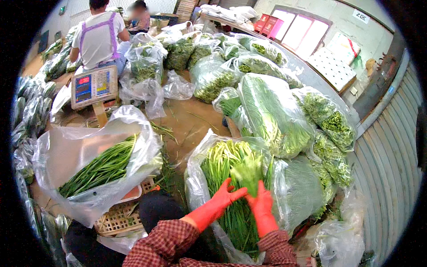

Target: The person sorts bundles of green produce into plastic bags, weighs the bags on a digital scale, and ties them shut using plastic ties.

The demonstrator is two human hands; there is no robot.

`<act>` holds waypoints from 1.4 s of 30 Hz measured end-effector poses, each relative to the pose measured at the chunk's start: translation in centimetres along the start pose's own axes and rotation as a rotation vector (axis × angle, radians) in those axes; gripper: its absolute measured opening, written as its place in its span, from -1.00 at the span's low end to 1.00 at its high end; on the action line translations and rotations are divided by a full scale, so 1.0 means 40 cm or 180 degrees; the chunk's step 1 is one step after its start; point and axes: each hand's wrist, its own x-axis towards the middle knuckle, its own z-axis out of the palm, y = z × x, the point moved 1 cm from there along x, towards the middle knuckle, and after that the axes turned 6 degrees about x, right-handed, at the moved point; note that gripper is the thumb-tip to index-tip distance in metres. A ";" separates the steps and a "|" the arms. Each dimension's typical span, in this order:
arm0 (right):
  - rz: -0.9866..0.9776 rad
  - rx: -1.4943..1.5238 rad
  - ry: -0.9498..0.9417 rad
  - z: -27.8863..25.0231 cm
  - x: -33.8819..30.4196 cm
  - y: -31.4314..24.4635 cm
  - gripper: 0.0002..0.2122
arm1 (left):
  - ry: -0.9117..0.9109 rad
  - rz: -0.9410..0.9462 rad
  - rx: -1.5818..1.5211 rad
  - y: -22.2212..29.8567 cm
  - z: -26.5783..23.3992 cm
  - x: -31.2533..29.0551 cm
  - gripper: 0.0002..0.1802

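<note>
Bunch: pale green bunch (247, 175), motion-blurred, up over the stalks (221, 162) in the near bag (192, 182). Cannot tell which end is up.
Right grip: right hand (262, 207), red-gloved, looks closed on the bunch's lower part, fingers pointing away from the body.
Left grip: left hand (221, 200), also red-gloved, fingers spread, just beside the bunch; cannot tell if it touches.
Weight: judged light, one hand enough.
Feel: likely limp toward the leaf ends, firmer at the pale ends; bruises if squeezed. Wet leaves could slide against the glove, though wetness is not clear.
Hold: best around the firm stalk part, fingers wrapped full round so strands don't slip out; leaf tips left free.
Near bag: clear film, well filled, stalks with yellowish ends away from the body, green toward it. Film soft, will crumple if pulled.
Left bag: clear left bag (53, 149), mouth wide, long greens (102, 167) lying slantwise; basket (116, 221) below.
Beyond: scale display (94, 86) past the left bag; full bags (275, 115) ahead and right; co-worker (98, 40) far left, back turned.
</note>
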 end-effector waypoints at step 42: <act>-0.1109 0.1495 0.0083 0.124 -0.031 -0.014 -0.74 | 0.0304 0.0539 -0.1389 -0.123 0.004 0.104 -0.48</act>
